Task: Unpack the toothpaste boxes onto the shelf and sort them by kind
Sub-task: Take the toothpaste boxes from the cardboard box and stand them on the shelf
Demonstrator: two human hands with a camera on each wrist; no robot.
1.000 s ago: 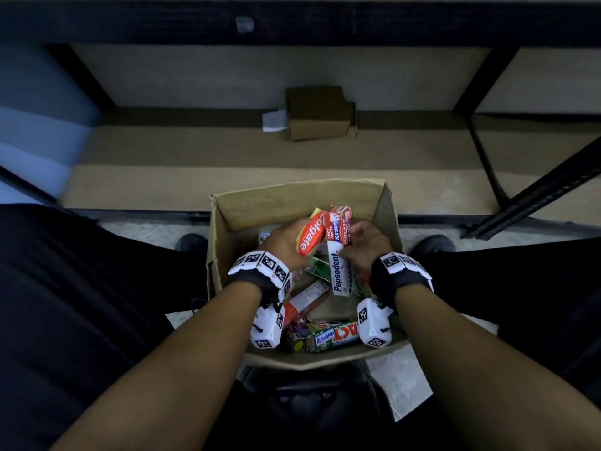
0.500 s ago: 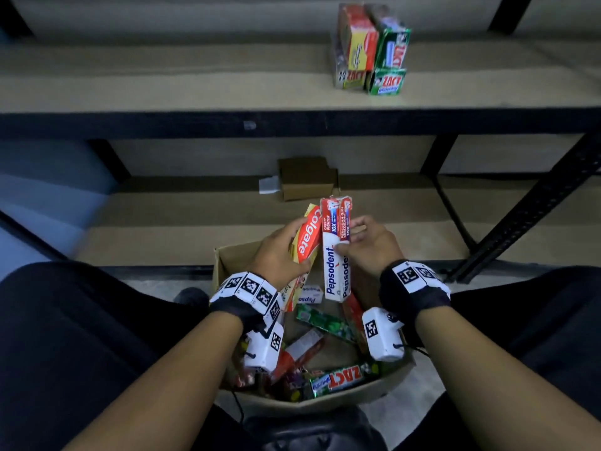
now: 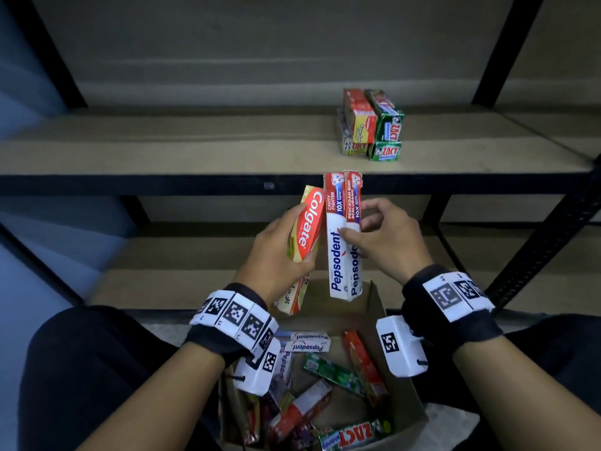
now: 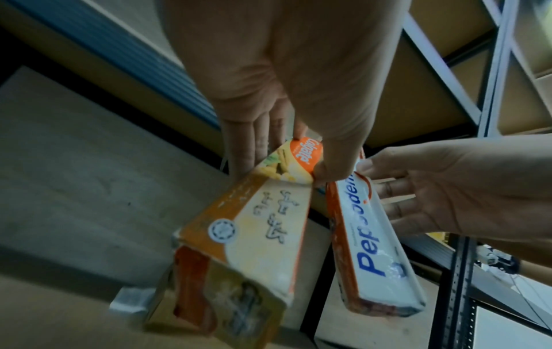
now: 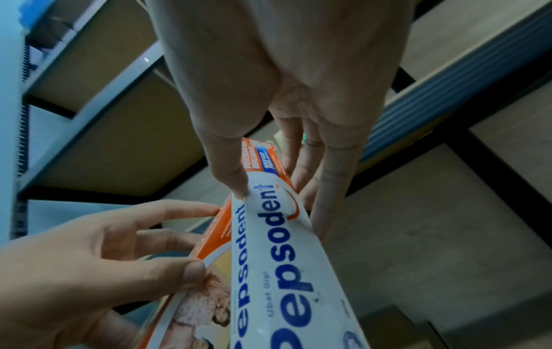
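Note:
My left hand (image 3: 279,252) grips red and yellow Colgate boxes (image 3: 307,227), thumb across their front; the left wrist view shows the Colgate boxes (image 4: 260,236) fanned out below the palm. My right hand (image 3: 383,242) pinches two white Pepsodent boxes (image 3: 343,236) held upright side by side, with the Pepsodent boxes (image 5: 278,248) between thumb and fingers. Both hands hover above the open cardboard carton (image 3: 406,398), which holds several more toothpaste boxes. A small stack of Zact and red-yellow boxes (image 3: 372,125) stands on the shelf (image 3: 195,154) at the right.
The shelf unit has black metal posts (image 3: 494,50) and a diagonal brace (image 3: 546,236) at the right. A lower shelf board (image 3: 182,255) lies behind my hands. My dark-trousered knees (image 3: 81,369) flank the carton.
Both hands have lifted the Colgate and Pepsodent boxes out of the carton and up toward the shelf. My head has tilted up, bringing the shelf stack into view.

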